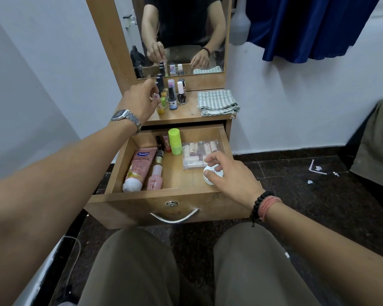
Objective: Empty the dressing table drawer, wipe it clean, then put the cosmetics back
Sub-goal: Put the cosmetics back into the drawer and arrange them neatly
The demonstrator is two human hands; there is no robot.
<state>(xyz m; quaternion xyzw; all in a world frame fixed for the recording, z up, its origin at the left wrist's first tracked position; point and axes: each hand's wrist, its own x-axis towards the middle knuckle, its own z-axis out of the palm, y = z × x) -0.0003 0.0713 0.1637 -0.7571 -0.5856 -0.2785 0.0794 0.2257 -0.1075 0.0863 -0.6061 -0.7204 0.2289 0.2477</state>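
Observation:
The open wooden drawer [227, 142] holds a pink tube [139, 166], a pink bottle [155, 176], a black and gold bottle [159, 153], a green cylinder [175, 141] and a clear box of small bottles [197, 153]. My right hand [230, 175] grips a white round jar [210, 174] in the drawer's front right corner. My left hand [142, 100] reaches over the dressing table top [186, 113] and pinches a small pink bottle [156, 97] beside several nail polish bottles [172, 97] standing there.
A folded striped cloth [218, 102] lies on the right of the table top. The mirror [181, 34] stands behind it. A white spray bottle [240, 25] and a blue curtain [307, 25] hang at the right. Paper scraps [317, 170] lie on the dark floor.

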